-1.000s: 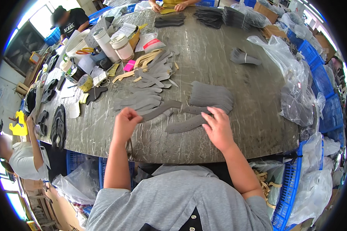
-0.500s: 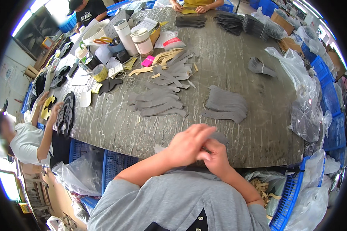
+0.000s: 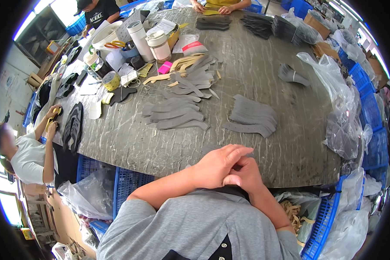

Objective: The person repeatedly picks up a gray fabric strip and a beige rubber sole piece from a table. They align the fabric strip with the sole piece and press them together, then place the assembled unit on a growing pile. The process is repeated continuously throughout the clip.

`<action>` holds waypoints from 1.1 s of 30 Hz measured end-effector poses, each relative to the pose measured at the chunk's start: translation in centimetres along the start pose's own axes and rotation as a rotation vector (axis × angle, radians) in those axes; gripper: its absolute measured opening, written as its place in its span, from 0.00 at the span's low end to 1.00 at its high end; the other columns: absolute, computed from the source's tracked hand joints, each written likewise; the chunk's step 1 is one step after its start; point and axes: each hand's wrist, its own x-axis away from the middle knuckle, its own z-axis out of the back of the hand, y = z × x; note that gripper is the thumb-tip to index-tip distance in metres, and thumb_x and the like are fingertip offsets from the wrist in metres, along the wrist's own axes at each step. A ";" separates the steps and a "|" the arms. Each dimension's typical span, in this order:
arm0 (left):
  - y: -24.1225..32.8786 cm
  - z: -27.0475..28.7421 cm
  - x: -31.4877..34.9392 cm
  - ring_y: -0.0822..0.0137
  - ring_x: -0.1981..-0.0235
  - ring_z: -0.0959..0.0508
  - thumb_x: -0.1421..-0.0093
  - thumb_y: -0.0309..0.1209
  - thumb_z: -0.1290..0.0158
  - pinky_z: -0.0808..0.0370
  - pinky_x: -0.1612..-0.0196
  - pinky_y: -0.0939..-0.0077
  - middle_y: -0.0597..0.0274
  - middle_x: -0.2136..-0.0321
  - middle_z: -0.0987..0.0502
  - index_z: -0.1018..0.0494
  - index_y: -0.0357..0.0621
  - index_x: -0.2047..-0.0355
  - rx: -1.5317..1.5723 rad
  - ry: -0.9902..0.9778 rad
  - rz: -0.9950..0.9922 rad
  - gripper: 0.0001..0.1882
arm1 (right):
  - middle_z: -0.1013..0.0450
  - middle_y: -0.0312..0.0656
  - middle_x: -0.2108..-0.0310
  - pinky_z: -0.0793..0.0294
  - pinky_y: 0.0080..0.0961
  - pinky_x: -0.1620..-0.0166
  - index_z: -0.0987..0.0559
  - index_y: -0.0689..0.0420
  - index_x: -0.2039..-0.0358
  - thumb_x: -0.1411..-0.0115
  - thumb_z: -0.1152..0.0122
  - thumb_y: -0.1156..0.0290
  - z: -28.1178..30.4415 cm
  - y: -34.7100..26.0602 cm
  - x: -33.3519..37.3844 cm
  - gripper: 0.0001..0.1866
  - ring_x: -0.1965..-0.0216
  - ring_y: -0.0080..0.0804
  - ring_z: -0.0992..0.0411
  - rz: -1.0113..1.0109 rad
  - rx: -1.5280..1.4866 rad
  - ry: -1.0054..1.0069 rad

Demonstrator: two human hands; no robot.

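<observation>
My left hand [image 3: 219, 164] and my right hand [image 3: 248, 174] meet at the near edge of the table. The left fingers are pressed together and reach across the curled right hand. Whatever lies between the hands is hidden. A bit of grey material [image 3: 210, 149] shows just beyond my left hand; I cannot tell whether it is held. Past the hands, a neat fanned stack of grey curved strips [image 3: 253, 115] lies to the right. A looser group of similar grey strips [image 3: 175, 115] is on the left. Behind it is a jumbled heap of grey strips [image 3: 195, 80] with tan strips [image 3: 186, 63].
A bundled grey stack [image 3: 293, 76] lies at right, near clear plastic bags [image 3: 342, 125] and blue crates [image 3: 375, 141]. Cups, a white bottle [image 3: 140, 41] and scissors [image 3: 115, 44] crowd the back left. Co-workers sit at left [image 3: 32, 158] and across the table.
My hands have shifted slightly right, staying together. The grey bit beyond my right hand is out of sight; one now shows beyond my left. The co-worker at left has brought both hands together.
</observation>
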 end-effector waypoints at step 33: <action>-3.1 3.8 2.6 0.79 0.81 0.28 0.46 0.25 0.40 0.32 0.77 0.81 0.68 0.83 0.26 0.23 0.36 0.74 0.020 0.168 0.754 0.04 | 0.33 0.29 0.69 0.34 0.12 0.66 0.29 0.56 0.61 0.43 0.36 0.78 7.3 2.4 1.9 0.12 0.69 0.13 0.35 -0.024 -0.215 0.244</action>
